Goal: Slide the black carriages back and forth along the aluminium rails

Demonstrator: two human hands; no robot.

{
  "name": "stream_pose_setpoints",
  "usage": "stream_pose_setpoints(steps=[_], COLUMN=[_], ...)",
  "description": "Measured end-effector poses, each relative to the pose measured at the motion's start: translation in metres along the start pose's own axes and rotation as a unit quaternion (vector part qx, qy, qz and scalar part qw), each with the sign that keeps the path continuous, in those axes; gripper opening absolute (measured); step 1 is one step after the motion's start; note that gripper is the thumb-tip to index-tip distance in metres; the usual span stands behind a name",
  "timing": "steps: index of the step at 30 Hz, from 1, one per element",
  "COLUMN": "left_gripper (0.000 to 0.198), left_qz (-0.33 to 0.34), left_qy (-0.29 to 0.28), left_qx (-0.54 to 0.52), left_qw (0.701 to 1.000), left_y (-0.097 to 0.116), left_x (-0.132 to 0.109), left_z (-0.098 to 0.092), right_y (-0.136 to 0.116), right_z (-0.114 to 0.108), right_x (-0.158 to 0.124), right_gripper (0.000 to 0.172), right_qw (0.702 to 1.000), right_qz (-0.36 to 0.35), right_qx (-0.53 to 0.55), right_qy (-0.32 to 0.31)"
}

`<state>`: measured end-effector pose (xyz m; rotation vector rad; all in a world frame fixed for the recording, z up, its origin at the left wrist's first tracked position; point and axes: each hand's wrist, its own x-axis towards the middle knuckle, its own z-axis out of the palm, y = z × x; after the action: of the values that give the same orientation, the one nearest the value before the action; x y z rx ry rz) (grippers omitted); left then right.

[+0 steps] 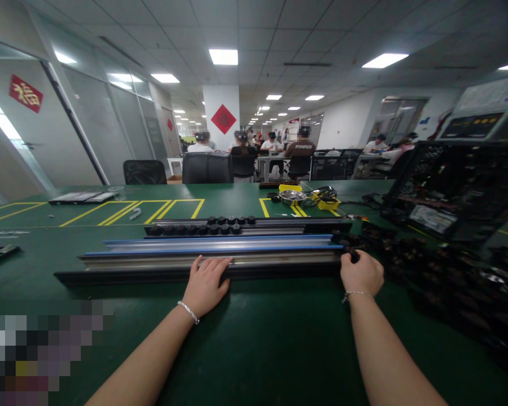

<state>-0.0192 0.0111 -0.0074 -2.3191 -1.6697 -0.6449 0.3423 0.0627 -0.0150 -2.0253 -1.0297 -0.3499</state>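
Note:
Several long metal rails lie side by side across the green table. My left hand (205,283) rests flat on the nearest rail (152,265), fingers stretched out over its top. My right hand (361,273) is closed in a pinch at that rail's right end, on a small black part (354,256). A blue-edged rail (220,244) lies just behind. Farther back, a dark rail (279,226) carries a row of small black knobs (207,225).
A heap of small black parts (432,270) spreads at the right, under an open black machine frame (457,186). A metal bowl (292,195) and yellow boxes stand behind the rails. Office chairs (207,168) and seated people fill the background.

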Motion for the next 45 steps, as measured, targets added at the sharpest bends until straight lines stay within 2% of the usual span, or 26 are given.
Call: stream_pose_setpoints(steps=[13, 16, 30, 40, 45], left_gripper=[0.045, 0.045, 0.045, 0.045, 0.045], left_qz=[0.002, 0.002, 0.001, 0.000, 0.003], left_qy=[-0.002, -0.002, 0.003, -0.001, 0.003], left_qx=[-0.003, -0.002, 0.002, -0.001, -0.001], left_qw=[1.000, 1.000, 1.000, 1.000, 1.000], left_y=[0.000, 0.000, 0.000, 0.000, 0.000], left_x=[0.000, 0.000, 0.001, 0.000, 0.000], left_z=[0.000, 0.000, 0.000, 0.001, 0.001], right_y=[0.011, 0.016, 0.021, 0.023, 0.025], right_z=[0.009, 0.012, 0.010, 0.011, 0.009], right_x=[0.006, 0.010, 0.016, 0.018, 0.020], right_gripper=[0.032, 0.033, 0.036, 0.034, 0.035], right_qw=[0.998, 0.998, 0.999, 0.997, 0.999], right_qz=[-0.034, -0.043, -0.026, -0.016, 0.001], right_qx=[0.021, 0.017, 0.034, 0.053, 0.036], right_qy=[0.042, 0.036, 0.030, 0.048, 0.026])
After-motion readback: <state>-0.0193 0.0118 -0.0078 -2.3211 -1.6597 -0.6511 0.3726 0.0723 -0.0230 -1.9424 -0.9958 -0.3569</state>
